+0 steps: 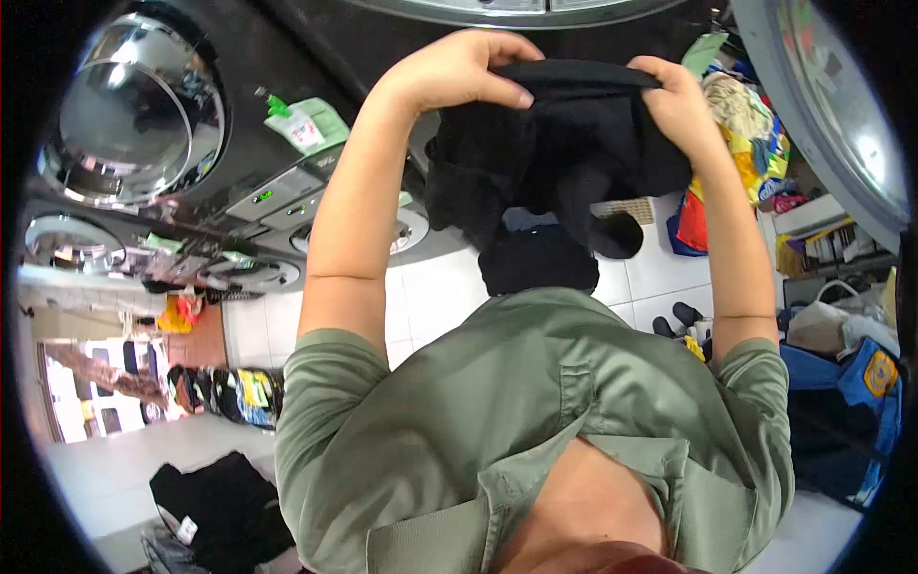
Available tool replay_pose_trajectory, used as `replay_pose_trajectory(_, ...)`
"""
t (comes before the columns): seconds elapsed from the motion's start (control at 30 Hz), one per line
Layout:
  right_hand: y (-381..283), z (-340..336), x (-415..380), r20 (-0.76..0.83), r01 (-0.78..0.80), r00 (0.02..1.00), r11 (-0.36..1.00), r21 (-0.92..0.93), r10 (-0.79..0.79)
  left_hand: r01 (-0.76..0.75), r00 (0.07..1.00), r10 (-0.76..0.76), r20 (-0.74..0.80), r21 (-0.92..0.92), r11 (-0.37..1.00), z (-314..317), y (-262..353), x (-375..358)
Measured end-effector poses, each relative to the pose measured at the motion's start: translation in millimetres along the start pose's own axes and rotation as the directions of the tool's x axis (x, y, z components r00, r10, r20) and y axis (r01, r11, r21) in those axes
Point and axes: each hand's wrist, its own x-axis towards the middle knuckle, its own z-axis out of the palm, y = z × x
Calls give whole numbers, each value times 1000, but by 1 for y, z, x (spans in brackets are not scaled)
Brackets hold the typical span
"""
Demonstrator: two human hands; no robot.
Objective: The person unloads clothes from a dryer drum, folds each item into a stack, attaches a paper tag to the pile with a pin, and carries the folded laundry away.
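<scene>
A black garment (564,143) hangs between my two hands, held up before me by its top edge. My left hand (449,72) is closed on the left end of that edge, thumb in front. At the right end, my right hand (679,110) grips the same edge with bent fingers. The cloth hangs down in loose folds. Its exact kind cannot be made out. Both arms are stretched forward beneath the rim of a large round machine door (516,14).
An open round door (832,105) stands close on my right. Front-loading machines (124,120) line the left side, with a green clipped tag (311,124). Piled colourful laundry (746,124) and a blue bag (875,383) are at right. Another black garment (225,507) lies lower left.
</scene>
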Motion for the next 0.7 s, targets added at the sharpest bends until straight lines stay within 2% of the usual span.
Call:
replay_pose_trajectory(0.03,-2,-1,2,7,-54,999,991,123,54,4,1000,-10,25,242,970,-2,-5,-11)
replay_pose_trajectory(0.07,-4,-3,4,21,-109,994,965,237,107,134,984,-162,76,290,948,-1,-15,-19)
replay_pose_trajectory(0.1,1,-9,7,156,-332,943,825,456,293,265,940,-332,73,456,850,-1,-34,-24)
replay_pose_trajectory(0.13,3,-11,8,142,-368,928,794,483,344,304,925,-376,46,500,811,-5,-59,-31)
replay_pose_trajectory(0.17,8,-14,9,191,-415,909,769,486,370,399,900,-434,-48,493,773,-9,-86,-38)
replay_pose_trajectory(0.2,13,-16,11,235,-460,887,742,487,396,475,869,-485,-98,437,764,-11,-86,-49)
replay_pose_trajectory(0.23,19,-17,13,236,-458,889,743,488,393,504,856,-492,-156,459,732,-15,-86,-57)
replay_pose_trajectory(0.27,26,-17,14,224,-492,864,656,572,452,534,841,-499,-210,476,699,-16,-86,-66)
replay_pose_trajectory(0.3,32,-17,13,221,-517,830,558,648,512,537,843,-463,-274,373,757,-21,-97,-74)
replay_pose_trajectory(0.33,38,-22,13,228,-522,829,559,644,511,525,835,-430,-344,266,808,-28,-112,-82)
replay_pose_trajectory(0.37,43,-28,14,276,-518,837,524,676,472,401,865,-301,-402,194,895,-35,-127,-92)
replay_pose_trajectory(0.4,44,-31,17,320,-514,845,488,705,428,346,873,-316,-371,14,938,-38,-105,-101)
replay_pose_trajectory(0.47,37,-31,21,323,-511,848,486,709,420,193,867,-229,-444,-125,973,-48,-102,-125)
replay_pose_trajectory(0.5,39,-30,25,318,-491,861,482,726,397,198,859,-234,-456,-126,972,-40,-84,-133)
replay_pose_trajectory(0.53,42,-27,30,314,-469,874,476,744,371,-60,828,-241,-507,-507,860,-23,-53,-139)
replay_pose_trajectory(0.57,58,-12,42,177,-372,915,586,720,363,-331,790,-272,-550,-755,565,-11,-28,-142)
replay_pose_trajectory(0.6,59,15,48,-186,-114,964,925,362,192,-331,774,-288,-564,-748,576,-7,-13,-143)
replay_pose_trajectory(0.63,58,37,43,-398,-87,908,989,119,128,-407,747,-318,-583,-780,475,-2,1,-146)
replay_pose_trajectory(0.67,56,61,33,-572,-98,820,986,-132,5,-489,715,-348,-606,-790,370,0,12,-151)
replay_pose_trajectory(0.7,55,92,8,-585,-313,776,949,-30,238,-505,684,-363,-633,-770,389,-2,23,-156)
